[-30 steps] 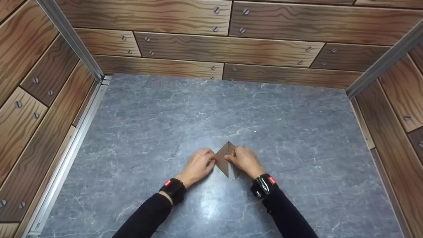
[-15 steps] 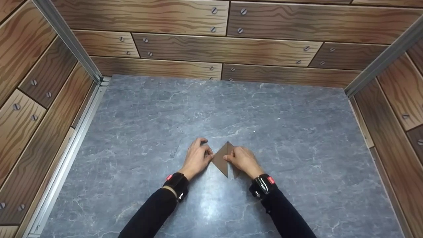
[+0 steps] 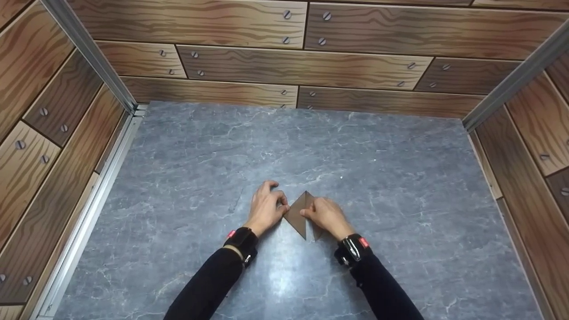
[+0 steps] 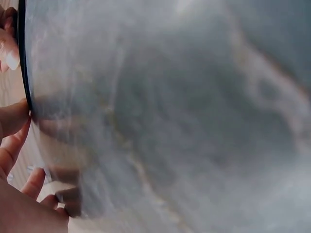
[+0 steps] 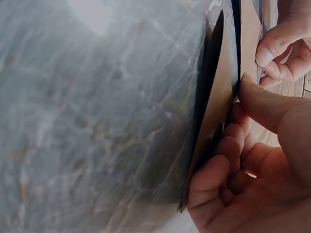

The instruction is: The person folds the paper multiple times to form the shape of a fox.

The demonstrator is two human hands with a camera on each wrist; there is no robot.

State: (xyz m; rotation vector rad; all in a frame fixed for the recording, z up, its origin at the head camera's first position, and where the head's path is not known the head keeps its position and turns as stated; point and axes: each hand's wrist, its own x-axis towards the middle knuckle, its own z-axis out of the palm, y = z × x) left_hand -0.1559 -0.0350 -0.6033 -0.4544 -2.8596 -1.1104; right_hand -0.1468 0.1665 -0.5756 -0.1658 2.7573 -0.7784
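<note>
A brown sheet of folded paper [image 3: 296, 214] lies on the grey surface in the head view, its left half a triangle with points at top, left and bottom. At its left corner my left hand [image 3: 265, 206] pinches the edge between thumb and index finger, the other fingers spread away. My right hand [image 3: 328, 214] grips the right half, thumb on top and fingers curled beneath, hiding much of that side. In the right wrist view a brown flap [image 5: 214, 107] stands tilted up beside the right fingers. The left wrist view shows the left hand [image 4: 24, 199] at the paper's dark edge.
The grey marbled tabletop [image 3: 213, 146] spreads around the hands. Wood-print panels [image 3: 249, 66] wall it in at the back and both sides. A metal rail [image 3: 95, 195] runs along the left edge.
The left hand has shifted slightly up, and its outer fingers have opened away from the paper while thumb and index pinch the left corner. The right hand has kept its hold.
</note>
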